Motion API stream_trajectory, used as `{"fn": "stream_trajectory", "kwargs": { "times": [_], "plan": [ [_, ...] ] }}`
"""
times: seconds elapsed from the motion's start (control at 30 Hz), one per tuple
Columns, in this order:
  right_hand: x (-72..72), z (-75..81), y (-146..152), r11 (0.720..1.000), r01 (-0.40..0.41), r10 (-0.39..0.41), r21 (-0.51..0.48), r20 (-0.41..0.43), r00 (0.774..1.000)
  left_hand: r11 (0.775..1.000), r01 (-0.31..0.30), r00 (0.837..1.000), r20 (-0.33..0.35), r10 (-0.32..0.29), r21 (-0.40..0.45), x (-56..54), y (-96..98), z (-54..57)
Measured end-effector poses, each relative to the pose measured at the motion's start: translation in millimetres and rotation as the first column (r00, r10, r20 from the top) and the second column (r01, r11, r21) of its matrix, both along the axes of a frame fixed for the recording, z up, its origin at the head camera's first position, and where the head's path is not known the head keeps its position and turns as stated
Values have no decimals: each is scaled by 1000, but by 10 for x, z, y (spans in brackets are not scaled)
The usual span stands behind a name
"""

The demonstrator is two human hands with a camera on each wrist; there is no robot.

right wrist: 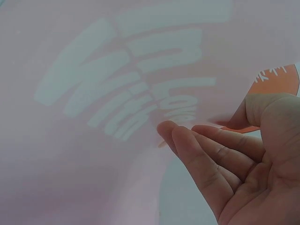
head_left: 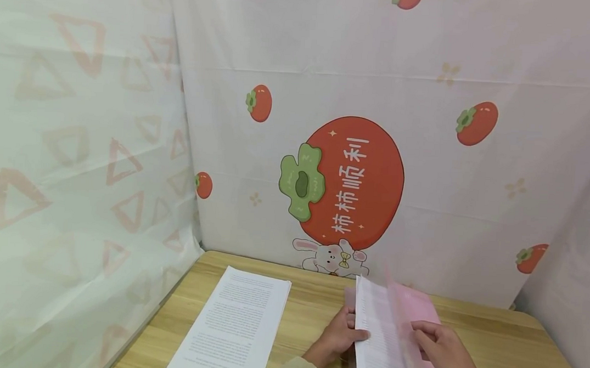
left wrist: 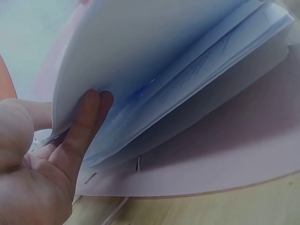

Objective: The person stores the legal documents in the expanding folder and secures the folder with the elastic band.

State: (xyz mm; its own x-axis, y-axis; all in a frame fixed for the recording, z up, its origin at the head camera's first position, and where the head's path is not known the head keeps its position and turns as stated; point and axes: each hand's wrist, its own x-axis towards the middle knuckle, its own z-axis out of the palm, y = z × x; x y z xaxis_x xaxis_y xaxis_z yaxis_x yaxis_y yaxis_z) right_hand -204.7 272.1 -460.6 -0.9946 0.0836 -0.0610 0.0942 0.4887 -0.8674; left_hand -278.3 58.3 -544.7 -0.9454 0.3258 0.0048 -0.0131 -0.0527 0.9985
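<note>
Left hand point(head_left: 338, 337): I see thumb and fingers gripping raised printed sheets point(head_left: 378, 330).
Right hand point(head_left: 443, 349): thumb and fingers pinch the pink translucent cover point(right wrist: 70, 145).
Sheets and cover: over the wooden table point(head_left: 303, 316), right side.
Printed paper stack point(head_left: 234, 324): lies left.

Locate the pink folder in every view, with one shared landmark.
Head: pink folder, lower right.
Left wrist: pink folder, lower right, beneath papers.
Right wrist: pink folder, white-lettered, filling most of the left side.
Landmark: large persimmon print, head and right wrist.
</note>
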Motion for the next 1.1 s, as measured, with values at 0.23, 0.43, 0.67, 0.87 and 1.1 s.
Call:
{"fn": "stream_trajectory", "kwargs": {
  "times": [0.23, 0.43, 0.67, 0.87, 1.1],
  "plan": [
    [9, 10, -11, 1000, 9, -9, 8, -19, 1000, 999, -1, 1000, 8, 1, 54, 36, 77, 0],
    [-6, 26, -32, 1000, 22, -22, 0, -19, 1000, 999, -10, 1000, 20, 10, 43, 20, 117, -16],
    [-17, 35, -45, 1000, 17, -17, -13, -8, 1000, 1000, 1, 1000, 29, -1, 6, 8, 151, -18],
    [-8, 26, -60, 1000, 16, -16, -20, -7, 1000, 997, 24, 997, 71, -29, 74, 57, 171, -25],
    [18, -5, -74, 1000, 5, -6, -19, -34, 999, 998, 31, 997, 74, -34, 50, 88, 190, -57]
  ]
}}
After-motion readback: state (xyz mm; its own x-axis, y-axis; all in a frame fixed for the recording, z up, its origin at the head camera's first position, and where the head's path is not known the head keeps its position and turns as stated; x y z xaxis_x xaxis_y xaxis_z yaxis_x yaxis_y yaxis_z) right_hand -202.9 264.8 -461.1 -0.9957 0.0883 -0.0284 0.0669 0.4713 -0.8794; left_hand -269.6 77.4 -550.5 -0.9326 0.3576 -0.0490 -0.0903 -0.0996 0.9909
